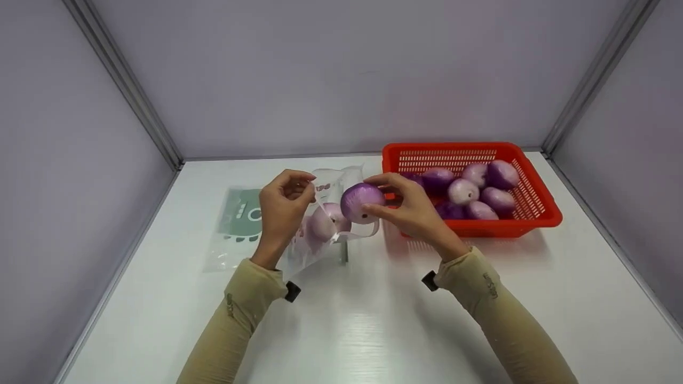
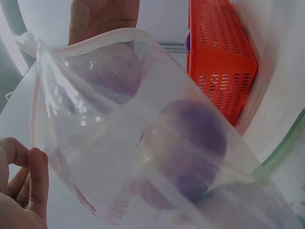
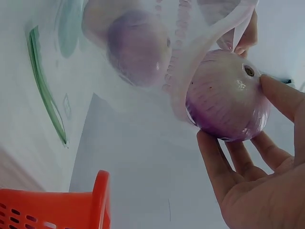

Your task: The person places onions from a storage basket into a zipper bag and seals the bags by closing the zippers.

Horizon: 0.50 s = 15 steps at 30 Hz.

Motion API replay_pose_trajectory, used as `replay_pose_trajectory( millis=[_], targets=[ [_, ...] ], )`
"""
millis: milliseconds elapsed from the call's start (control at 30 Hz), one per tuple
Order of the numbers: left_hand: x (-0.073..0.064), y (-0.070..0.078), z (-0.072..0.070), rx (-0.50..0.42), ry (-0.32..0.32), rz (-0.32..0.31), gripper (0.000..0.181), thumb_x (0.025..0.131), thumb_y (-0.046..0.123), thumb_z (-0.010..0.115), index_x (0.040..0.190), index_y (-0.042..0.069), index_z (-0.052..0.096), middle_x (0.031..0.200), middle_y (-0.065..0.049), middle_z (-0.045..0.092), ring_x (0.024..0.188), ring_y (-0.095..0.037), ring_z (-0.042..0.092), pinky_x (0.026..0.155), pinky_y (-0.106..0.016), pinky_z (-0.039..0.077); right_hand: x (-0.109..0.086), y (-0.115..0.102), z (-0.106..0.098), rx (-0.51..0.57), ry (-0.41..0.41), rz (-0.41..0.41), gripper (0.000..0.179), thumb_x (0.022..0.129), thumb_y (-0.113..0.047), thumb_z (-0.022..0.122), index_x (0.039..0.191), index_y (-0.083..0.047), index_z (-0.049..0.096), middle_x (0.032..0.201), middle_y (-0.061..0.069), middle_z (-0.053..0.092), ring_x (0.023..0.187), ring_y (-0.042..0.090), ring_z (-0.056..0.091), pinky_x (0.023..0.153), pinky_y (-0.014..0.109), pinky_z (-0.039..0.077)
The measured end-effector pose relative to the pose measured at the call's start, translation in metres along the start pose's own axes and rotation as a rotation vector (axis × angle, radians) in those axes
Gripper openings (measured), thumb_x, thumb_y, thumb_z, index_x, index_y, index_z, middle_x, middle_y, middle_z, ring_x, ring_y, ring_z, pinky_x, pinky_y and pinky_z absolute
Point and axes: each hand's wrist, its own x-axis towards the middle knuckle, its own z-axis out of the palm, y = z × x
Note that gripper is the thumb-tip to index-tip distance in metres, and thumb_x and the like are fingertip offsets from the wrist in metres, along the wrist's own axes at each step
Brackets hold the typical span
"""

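A clear plastic bag (image 2: 109, 143) hangs from my left hand (image 1: 285, 205), whose thumb and fingers pinch its rim. Inside the bag, onions (image 3: 138, 47) show through the film, one purple-white onion (image 1: 324, 224) plainest in the head view. My right hand (image 1: 413, 210) grips another purple onion (image 1: 363, 202) between thumb and fingers, right at the bag's mouth. In the right wrist view this onion (image 3: 228, 95) overlaps the bag's edge, its dark root spot facing the thumb.
To the right stands a red plastic basket (image 1: 475, 229) with several purple onions (image 1: 463, 192) in it. A flat clear bag with a green print (image 1: 240, 213) lies on the white table (image 1: 352, 330) at the left. Pale walls (image 1: 341, 80) enclose the back and sides.
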Motion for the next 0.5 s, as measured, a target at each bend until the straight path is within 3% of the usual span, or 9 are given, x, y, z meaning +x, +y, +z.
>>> replay_pose_trajectory(
  millis=[333,500],
  targets=[
    [-0.0005,-0.0004,0.0018,0.004,0.014,-0.003,0.013,0.091,0.0,0.068,0.101,0.003,0.075,0.085,-0.007,0.068,0.07,-0.018,0.069,0.068,-0.025,0.06,-0.0023,0.0056,-0.001,-0.033,-0.013,0.002,0.049,0.088,-0.023,0.083,0.133,-0.011,0.066,0.133,0.014,0.067,0.119,0.027,0.067,0.104,0.046,0.056],
    [-0.0001,-0.0011,0.0017,0.009,0.023,-0.003,0.015,0.091,-0.002,0.068,0.101,0.005,0.076,0.085,-0.007,0.068,0.07,-0.018,0.069,0.069,-0.023,0.06,-0.0054,0.0097,-0.0086,-0.046,0.004,0.031,0.046,0.091,-0.025,0.08,0.133,-0.011,0.066,0.132,0.011,0.068,0.12,0.029,0.067,0.106,0.048,0.054]
  ],
)
